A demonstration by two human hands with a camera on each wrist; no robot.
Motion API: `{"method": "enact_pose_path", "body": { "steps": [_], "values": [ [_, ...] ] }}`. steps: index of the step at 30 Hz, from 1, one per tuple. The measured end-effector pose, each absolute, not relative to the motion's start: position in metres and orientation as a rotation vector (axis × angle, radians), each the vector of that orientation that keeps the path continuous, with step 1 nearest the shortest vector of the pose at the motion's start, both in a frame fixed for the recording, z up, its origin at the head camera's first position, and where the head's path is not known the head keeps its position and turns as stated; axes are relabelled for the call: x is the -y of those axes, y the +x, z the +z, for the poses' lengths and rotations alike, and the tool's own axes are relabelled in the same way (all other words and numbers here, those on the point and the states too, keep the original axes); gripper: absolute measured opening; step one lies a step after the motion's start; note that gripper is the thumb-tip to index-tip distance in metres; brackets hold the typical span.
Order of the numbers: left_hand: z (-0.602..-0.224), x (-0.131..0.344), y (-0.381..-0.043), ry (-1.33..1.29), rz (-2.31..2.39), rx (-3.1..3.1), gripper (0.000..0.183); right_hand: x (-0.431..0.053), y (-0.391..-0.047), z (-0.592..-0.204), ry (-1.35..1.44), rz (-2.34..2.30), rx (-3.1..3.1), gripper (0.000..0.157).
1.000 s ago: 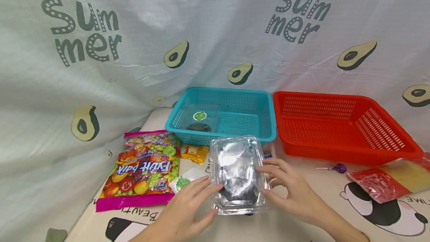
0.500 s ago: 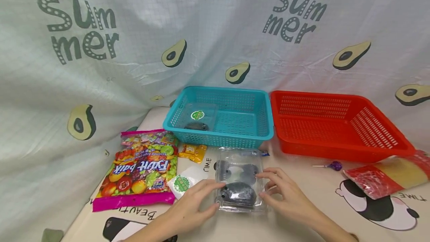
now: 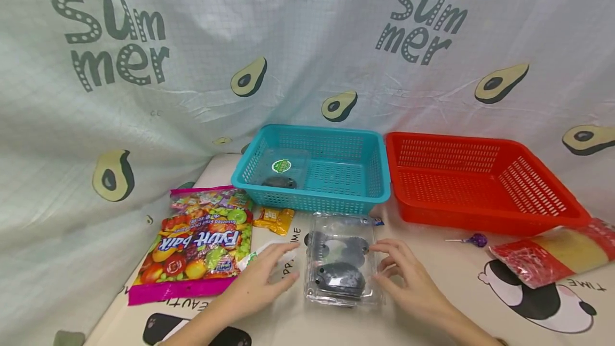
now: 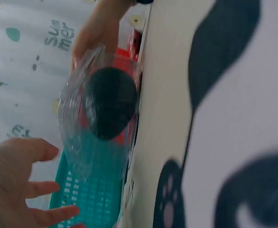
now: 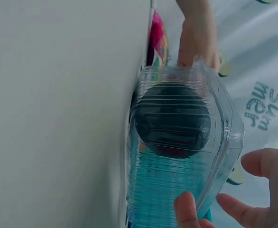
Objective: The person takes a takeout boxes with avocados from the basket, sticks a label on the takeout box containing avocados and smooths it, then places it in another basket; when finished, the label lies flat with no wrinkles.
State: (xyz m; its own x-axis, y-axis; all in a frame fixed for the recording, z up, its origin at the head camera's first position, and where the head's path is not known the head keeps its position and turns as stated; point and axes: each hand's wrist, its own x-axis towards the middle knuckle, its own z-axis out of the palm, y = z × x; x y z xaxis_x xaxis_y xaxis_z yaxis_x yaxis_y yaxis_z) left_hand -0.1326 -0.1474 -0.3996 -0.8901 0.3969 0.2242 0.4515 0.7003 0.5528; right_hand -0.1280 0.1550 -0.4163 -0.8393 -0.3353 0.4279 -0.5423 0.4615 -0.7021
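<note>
A clear plastic clamshell box [image 3: 341, 223] lies on the table with its lid down. Inside, near its front end, is a dark oval thing [image 3: 340, 279], rounded and glossy in the wrist views [image 5: 172, 118]. My left hand [image 3: 261, 284] is off the box's left side, its fingers spread and a gap between them and the plastic. On the opposite side my right hand [image 3: 408, 276] has its fingertips right at the box's edge, loosely bent. Past the left fingertips lies a white packet [image 3: 283, 258] with a green label, partly hidden by that hand.
A blue basket [image 3: 312, 199] behind holds another clear box [image 3: 300, 162] with a green sticker. Beside it stands a red basket [image 3: 480, 223]. A fruit candy bag [image 3: 197, 244] and an orange packet [image 3: 274, 220] lie left; a lollipop [image 3: 475, 240] and a red-yellow packet [image 3: 557, 255] lie right.
The clear box has been lowered from a raised tilt to lie flat on the table. My left hand has let go of it and moved left; the right stays beside it.
</note>
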Motion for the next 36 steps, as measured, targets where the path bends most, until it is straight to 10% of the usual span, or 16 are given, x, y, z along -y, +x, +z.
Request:
{"method": "enact_pose_path", "body": {
  "steps": [8, 36],
  "values": [
    [-0.403, 0.182, -0.158, -0.291, -0.481, 2.887, 0.05, -0.156, -0.128, -0.416, 0.755, 1.387, 2.408, 0.041],
    [-0.381, 0.177, -0.151, -0.335, -1.074, 2.934, 0.012, -0.157, -0.134, -0.421, 0.804, 1.228, 2.309, 0.036]
  ]
}}
